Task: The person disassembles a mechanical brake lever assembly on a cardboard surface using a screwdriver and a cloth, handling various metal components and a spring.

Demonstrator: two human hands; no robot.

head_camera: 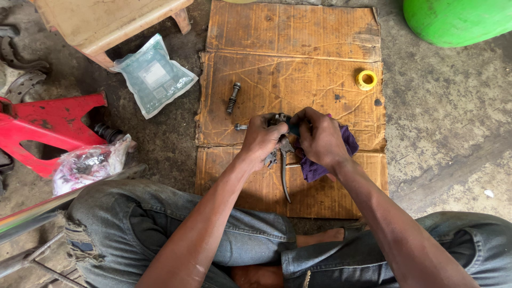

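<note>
Left hand: I see my left hand (262,137) at the centre of the frame, fingers curled shut around a small dark metal part (281,119) that it shares with the other hand.
Right hand: my right hand (320,137) sits just right of centre, closed on the same metal part and on a purple rag (314,169) bunched under the palm (the rag spills out to the lower right of the hand).
Metal part: held between both hands just above the cardboard; most of it is hidden by my fingers, so I cannot tell its full shape.
Pliers: a pair of grey pliers (285,178) lies on the cardboard directly below the hands, handles pointing toward the bottom of the frame.
Cardboard: a worn brown cardboard sheet (290,53) covers the middle and upper middle of the frame, flat on the concrete floor.
Loose pieces: a dark ribbed bolt (233,97) lies up and left of the hands; a smaller silver pin (241,127) lies just beside the left hand's knuckles.
Tape: a yellow tape roll (366,80) rests on the cardboard in the upper right, well apart from the hands.
Surroundings: a clear plastic pouch (154,74) lies upper left of the cardboard, a red metal stand (50,125) at the left edge, a green round object (458,18) in the top right corner.
Legs: my knees in torn jeans (133,224) fill the bottom of the frame.
</note>
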